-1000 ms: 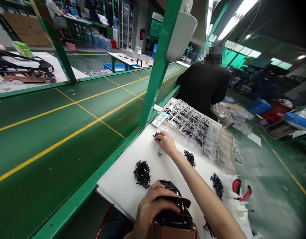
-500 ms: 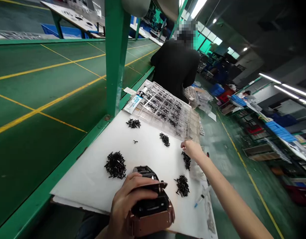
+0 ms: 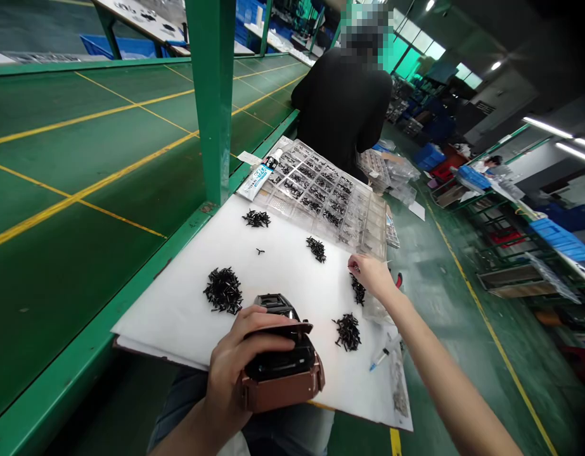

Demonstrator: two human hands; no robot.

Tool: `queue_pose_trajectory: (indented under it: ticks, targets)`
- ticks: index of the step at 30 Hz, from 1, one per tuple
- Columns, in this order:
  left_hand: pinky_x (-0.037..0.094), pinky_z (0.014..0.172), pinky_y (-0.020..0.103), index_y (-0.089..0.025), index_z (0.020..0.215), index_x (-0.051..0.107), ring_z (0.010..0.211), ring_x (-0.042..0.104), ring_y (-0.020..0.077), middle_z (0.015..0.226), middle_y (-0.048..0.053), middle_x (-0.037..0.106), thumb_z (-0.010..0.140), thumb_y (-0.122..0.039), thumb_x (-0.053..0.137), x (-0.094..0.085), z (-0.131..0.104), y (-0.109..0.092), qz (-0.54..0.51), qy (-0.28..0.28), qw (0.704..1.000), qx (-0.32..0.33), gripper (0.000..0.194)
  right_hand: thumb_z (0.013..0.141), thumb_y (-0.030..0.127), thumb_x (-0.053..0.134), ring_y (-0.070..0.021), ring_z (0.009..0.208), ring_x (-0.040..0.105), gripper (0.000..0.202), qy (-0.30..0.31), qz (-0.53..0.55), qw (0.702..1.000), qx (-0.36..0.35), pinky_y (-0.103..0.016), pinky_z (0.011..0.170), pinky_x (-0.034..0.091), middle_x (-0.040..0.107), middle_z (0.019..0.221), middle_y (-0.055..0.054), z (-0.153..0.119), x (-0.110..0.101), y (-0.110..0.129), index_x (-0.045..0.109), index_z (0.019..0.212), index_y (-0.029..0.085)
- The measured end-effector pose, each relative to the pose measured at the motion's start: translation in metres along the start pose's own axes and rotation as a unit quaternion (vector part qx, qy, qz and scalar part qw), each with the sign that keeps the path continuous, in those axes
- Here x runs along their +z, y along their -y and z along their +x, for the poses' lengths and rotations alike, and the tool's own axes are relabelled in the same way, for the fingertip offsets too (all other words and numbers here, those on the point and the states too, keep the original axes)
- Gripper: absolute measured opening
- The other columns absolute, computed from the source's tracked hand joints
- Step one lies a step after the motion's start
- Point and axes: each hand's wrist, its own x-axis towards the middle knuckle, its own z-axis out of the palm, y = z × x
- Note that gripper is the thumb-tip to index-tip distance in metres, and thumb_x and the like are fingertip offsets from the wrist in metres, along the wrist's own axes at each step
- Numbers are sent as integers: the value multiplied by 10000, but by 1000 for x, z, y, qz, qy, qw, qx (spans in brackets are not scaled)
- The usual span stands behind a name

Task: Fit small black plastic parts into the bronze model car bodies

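Observation:
My left hand (image 3: 230,364) is wrapped round a brown and black casing (image 3: 282,394), with the fingers over a raised brown flap. The casing is at the near edge of the white board (image 3: 173,316). At the board's right side, my right hand (image 3: 372,273) has its fingertips pinched together over a small pile of black screws (image 3: 358,295). Whatever may be between those fingertips is too small to make out. Nearer me lies another screw pile (image 3: 348,332). A larger heap of screws (image 3: 223,291) lies left of the casing.
Beyond the piles lies a clear compartment box (image 3: 315,193) of small parts, with a blue and white tube (image 3: 260,180) at its left. A syringe (image 3: 385,353) rests at right. A green post (image 3: 210,101) stands beside the green belt (image 3: 106,164). Ahead sits a person (image 3: 340,104) in black.
The whole view has shifted slightly, bringing the board a little higher in the picture. My left hand still holds the casing, and my right hand stays pinched at the same screw pile.

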Motion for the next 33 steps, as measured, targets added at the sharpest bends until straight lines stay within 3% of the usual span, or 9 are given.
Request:
queue_pose_trajectory:
  ticks: [3,8,13,19,23,26,30,33]
  targets:
    - [461,1036,324,-196,968,678,1018,670,195,1086,55,714,972,-212,609,-1,-5,-1,6,-18,1000,-8,71,969,183,610,-167,896,651,63,-45,91,994,-44,-345,809,566,665,981,-27,-27,7,36,639,1009,144]
    - [521,976,325,-210,959,699,1050,669,217,1095,47,708,930,-147,620,-3,-6,-4,31,-55,997,-46,104,941,139,611,-181,876,632,57,-76,212,970,-97,-316,741,548,645,953,-44,-74,49,96,664,955,154]
    - [541,951,353,-212,963,706,1021,677,227,1072,51,713,935,-161,603,0,-7,-7,32,-51,997,-39,118,998,227,505,-179,790,635,235,-92,315,937,-122,-321,721,548,648,1052,-98,-96,71,98,692,1133,182]
    - [489,1044,346,-190,958,683,1045,672,195,1094,47,719,965,-165,593,5,-11,-11,61,-37,997,-18,94,949,138,478,-171,727,615,276,-83,379,908,-157,-321,683,522,650,967,-78,-88,70,92,716,1073,201]
    - [534,971,351,-189,955,681,1031,680,209,1110,64,707,965,-189,613,7,-9,-13,61,-43,997,-28,69,870,116,584,-190,767,602,178,-73,400,894,-186,-331,677,504,652,943,-63,-78,59,86,724,912,217]
    - [531,962,345,-190,960,676,1040,670,209,1103,68,704,955,-196,635,9,-8,-15,73,-28,997,-20,41,867,123,620,-175,795,616,120,-84,453,869,-182,-299,671,529,655,949,-50,-84,36,81,687,903,216]
    - [466,1043,353,-174,984,674,1033,661,188,1103,76,704,991,-191,577,13,-9,-17,64,-7,998,-2,99,932,154,611,-149,899,631,124,-138,548,810,-158,-240,682,549,653,978,-20,-120,-10,80,647,987,259]
    - [458,1027,373,-165,970,675,997,673,191,1091,85,704,994,-202,586,16,-9,-17,62,6,998,-4,100,904,97,652,-153,955,632,194,-169,609,754,-178,-266,781,547,666,973,-7,-147,-40,89,684,974,275]
